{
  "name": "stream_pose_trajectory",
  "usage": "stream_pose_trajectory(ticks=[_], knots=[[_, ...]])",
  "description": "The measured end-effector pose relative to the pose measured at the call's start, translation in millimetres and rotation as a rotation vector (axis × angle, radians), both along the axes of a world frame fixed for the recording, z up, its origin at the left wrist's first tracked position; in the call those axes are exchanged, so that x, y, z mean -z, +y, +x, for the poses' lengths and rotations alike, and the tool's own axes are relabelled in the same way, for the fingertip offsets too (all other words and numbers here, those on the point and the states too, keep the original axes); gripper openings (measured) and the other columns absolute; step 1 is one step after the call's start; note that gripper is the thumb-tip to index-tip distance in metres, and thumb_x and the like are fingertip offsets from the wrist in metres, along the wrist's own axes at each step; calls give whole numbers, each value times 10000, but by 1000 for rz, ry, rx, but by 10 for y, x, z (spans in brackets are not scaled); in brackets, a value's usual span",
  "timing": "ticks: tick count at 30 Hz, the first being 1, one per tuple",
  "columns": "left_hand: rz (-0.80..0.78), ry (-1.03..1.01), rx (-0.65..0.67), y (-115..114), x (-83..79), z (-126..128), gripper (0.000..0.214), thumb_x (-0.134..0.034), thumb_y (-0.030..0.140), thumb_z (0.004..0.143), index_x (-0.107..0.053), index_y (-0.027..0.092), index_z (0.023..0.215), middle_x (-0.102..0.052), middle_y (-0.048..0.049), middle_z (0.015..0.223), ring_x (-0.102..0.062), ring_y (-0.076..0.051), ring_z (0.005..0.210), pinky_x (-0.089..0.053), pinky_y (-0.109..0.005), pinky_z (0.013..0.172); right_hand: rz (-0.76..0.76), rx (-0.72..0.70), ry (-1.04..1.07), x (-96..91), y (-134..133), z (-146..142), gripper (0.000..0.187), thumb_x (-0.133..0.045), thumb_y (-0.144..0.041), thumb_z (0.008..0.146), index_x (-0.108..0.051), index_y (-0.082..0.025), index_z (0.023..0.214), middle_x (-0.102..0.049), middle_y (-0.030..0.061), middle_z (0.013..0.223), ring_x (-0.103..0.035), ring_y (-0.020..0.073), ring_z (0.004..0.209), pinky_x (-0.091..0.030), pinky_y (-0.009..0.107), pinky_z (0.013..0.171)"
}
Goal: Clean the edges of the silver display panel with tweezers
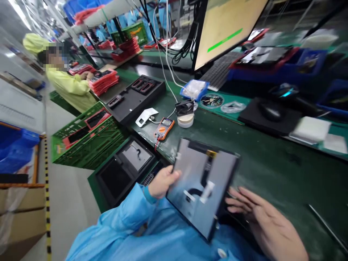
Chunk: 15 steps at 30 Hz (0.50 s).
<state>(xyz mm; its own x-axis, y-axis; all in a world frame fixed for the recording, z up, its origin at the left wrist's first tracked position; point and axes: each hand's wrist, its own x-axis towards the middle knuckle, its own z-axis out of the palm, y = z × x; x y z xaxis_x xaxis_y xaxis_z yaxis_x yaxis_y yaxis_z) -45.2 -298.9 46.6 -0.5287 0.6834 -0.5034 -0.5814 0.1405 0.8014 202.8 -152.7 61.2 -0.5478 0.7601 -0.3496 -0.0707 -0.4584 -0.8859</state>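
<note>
My left hand [163, 182] grips a tablet display panel [182, 203] by its left edge, thumb on the silver back. The panel is tilted in front of my body, with a black flex cable [206, 174] and white tape strips on its back. Close to the panel's right edge, my right hand [263, 214] has its fingers stretched out and holds nothing; I cannot tell whether the fingertips touch the edge. Beyond the panel, an orange multimeter [164, 128] lies on the green bench [272, 166]. A similar panel [136, 156] rests in a black tray [114, 181] to the left.
Tape rolls [185, 121] and a blue box [194, 90] stand behind the multimeter. A monitor [228, 29], keyboard [220, 70] and mouse [270, 110] are at the back. At left are a green crate [89, 145] and a person in yellow [67, 87]. A thin rod [326, 224] lies right.
</note>
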Motion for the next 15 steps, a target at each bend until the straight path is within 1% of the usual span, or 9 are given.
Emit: stream_pose_trajectory(ticks=[1, 2, 4, 5, 7, 10, 12, 14, 15], knots=[[-96, 80, -257, -114, 25, -142, 583, -964, 530, 502, -658, 117, 775, -627, 9, 667, -546, -98, 588, -467, -212, 571, 29, 5, -20, 43, 25, -52, 437, -862, -518, 724, -807, -238, 1055, -794, 134, 1068, -768, 283, 845, -660, 347, 712], [-155, 134, -393, -238, 59, -299, 520, -911, 541, 615, -643, 130, 786, -624, 16, 681, -556, -96, 601, -480, -207, 583, 59, 13, -53, 96, 43, -92, 460, -859, -541, 718, -804, -238, 1060, -794, 128, 1072, -767, 274, 841, -660, 336, 709], [-313, 250, -657, -510, 147, -637, 408, -708, 535, 867, -619, 143, 796, -615, 16, 683, -580, -103, 611, -511, -221, 613, 105, 41, -124, 211, 54, -136, 497, -858, -580, 697, -801, -231, 1046, -799, 114, 1036, -760, 250, 794, -659, 320, 698], [-386, 294, -743, -654, 195, -806, 380, -605, 507, 950, -625, 145, 837, -620, 11, 699, -600, -110, 638, -523, -227, 643, 129, 51, -166, 262, 47, -143, 509, -851, -600, 693, -800, -228, 1038, -801, 105, 1013, -756, 237, 774, -656, 309, 702], [-550, 383, -900, -951, 290, -1114, 377, -457, 445, 1036, -636, 138, 911, -654, -16, 763, -667, -138, 784, -545, -244, 765, 178, 45, -245, 332, 23, -137, 524, -831, -635, 694, -800, -226, 1021, -803, 92, 972, -752, 218, 761, -649, 287, 730], [-808, 466, -1033, -1382, 412, -1442, 400, -433, 436, 1046, -650, 119, 933, -699, -88, 913, -668, -227, 1091, -524, -312, 936, 220, -11, -321, 356, -3, -126, 555, -804, -683, 687, -803, -228, 1004, -803, 87, 935, -753, 221, 780, -641, 278, 762], [-958, 487, -1056, -1649, 480, -1562, 408, -454, 431, 1040, -659, 92, 945, -700, -154, 1029, -611, -290, 1227, -481, -387, 1028, 219, -40, -340, 350, -2, -129, 586, -797, -711, 668, -806, -226, 998, -802, 92, 929, -754, 229, 785, -642, 284, 761], [-1055, 509, -1028, -1894, 539, -1614, 380, -493, 404, 1033, -665, 68, 999, -686, -184, 1120, -595, -303, 1248, -446, -466, 1079, 218, -44, -351, 349, 3, -136, 610, -792, -730, 656, -807, -224, 996, -801, 96, 923, -753, 228, 781, -643, 280, 754], [-1082, 523, -1004, -2006, 566, -1621, 339, -531, 388, 1022, -663, 77, 1049, -682, -163, 1155, -611, -286, 1219, -450, -501, 1075, 222, -43, -356, 353, 4, -138, 612, -788, -734, 659, -807, -223, 997, -801, 97, 921, -753, 226, 779, -644, 276, 753]])
